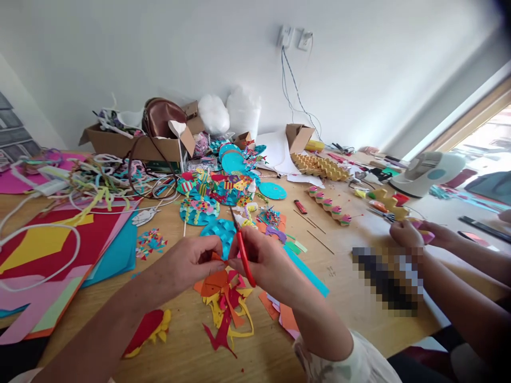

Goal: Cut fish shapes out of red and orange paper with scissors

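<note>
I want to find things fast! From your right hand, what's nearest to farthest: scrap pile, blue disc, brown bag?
1. Scrap pile: just below the right hand, which holds scissors.
2. Blue disc: past the hand, mid-table.
3. Brown bag: far back left, at the box near the wall.

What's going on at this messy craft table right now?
A person sits at a wooden table covered in paper crafts. Their left hand pinches a small orange paper piece, and their right hand grips red-handled scissors right beside it, blades pointing away from them. A pile of red, orange and yellow scraps lies just below the hands. On the right, a co-worker's hands hold something small that is too hidden to identify.
</note>
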Motion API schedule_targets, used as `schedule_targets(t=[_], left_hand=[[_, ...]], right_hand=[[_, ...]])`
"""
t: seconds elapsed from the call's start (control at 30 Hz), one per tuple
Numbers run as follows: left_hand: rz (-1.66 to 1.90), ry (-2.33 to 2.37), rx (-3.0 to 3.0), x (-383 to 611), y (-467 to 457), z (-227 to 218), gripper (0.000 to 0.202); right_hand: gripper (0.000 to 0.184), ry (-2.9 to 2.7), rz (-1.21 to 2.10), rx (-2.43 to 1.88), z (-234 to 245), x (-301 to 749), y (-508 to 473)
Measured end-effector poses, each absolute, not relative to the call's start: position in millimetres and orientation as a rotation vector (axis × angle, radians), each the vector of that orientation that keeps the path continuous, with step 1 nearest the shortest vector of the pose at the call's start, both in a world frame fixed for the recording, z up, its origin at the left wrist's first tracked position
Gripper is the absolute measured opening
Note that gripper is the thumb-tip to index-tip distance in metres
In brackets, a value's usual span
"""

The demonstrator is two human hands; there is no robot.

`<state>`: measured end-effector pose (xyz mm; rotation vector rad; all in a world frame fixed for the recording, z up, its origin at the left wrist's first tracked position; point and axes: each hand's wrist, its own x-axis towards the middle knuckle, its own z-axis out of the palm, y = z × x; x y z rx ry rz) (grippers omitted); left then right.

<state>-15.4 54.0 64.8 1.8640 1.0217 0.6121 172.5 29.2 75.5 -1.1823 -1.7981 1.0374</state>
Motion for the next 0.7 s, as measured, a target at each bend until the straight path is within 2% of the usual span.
schedule_targets(t=[0.13, 0.27, 0.37, 0.47, 0.6, 0.7], left_hand=[[0.608, 0.935, 1.78, -22, 65, 70, 0.018], [0.908, 0.724, 1.289, -25, 79, 71, 0.036], [1.131, 0.768, 0.977, -14, 86, 63, 0.026], [1.065, 0.776, 1.081, 5, 83, 53, 0.021], [1.203, 0.826, 1.217, 21, 77, 49, 0.03], [1.395, 0.977, 1.258, 21, 79, 53, 0.017]], right_hand=[[0.013, -1.779, 1.013, -1.148, 77, 171, 42], [0.015, -1.345, 1.187, -1.002, 80, 171, 57], [0.02, -1.047, 1.219, -0.808, 79, 164, 64], [0.023, -0.866, 1.21, -0.729, 77, 153, 67], [0.025, -0.817, 1.23, -0.732, 74, 140, 68], [0.025, -0.87, 1.238, -0.752, 70, 134, 71]])
